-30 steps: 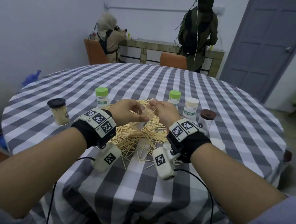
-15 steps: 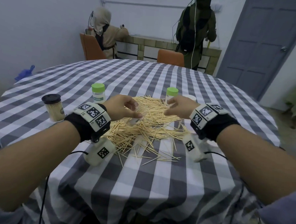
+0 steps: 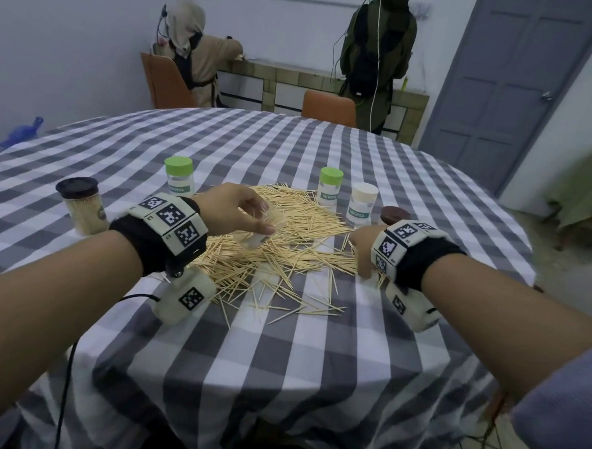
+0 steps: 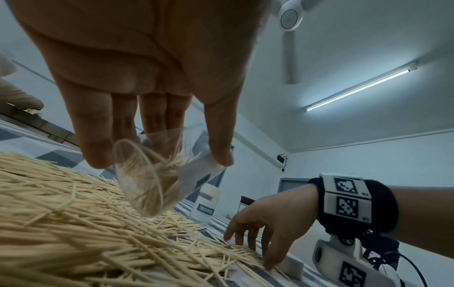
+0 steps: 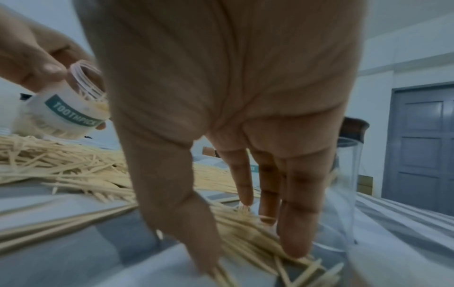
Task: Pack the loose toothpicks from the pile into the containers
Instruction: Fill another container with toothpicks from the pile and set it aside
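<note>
A pile of loose toothpicks point(image 3: 297, 238) lies mid-table on the checked cloth. My left hand point(image 3: 253, 218) grips an open clear container point(image 3: 254, 240) labelled TOOTHPICK, tilted just above the pile. The left wrist view shows its round base point(image 4: 140, 180) and a few toothpicks inside. In the right wrist view its threaded mouth point(image 5: 84, 81) points up and to the right. My right hand point(image 3: 361, 255) is down at the pile's right edge. Its straight, spread fingers point(image 4: 253, 238) touch the toothpicks, and a loose bunch point(image 5: 248, 231) lies between thumb and fingers.
Two green-lidded containers point(image 3: 178, 180) point(image 3: 331, 186) and a white-lidded one point(image 3: 362, 207) stand behind the pile. A brown-lidded glass jar point(image 3: 395, 215) is close to my right hand. A black-lidded jar point(image 3: 81, 209) of toothpicks stands at left. Two people work at the far counter.
My right hand left the container's mouth and swung right and down onto the pile's right edge. The left hand kept its grip and lowered the container towards the pile.
</note>
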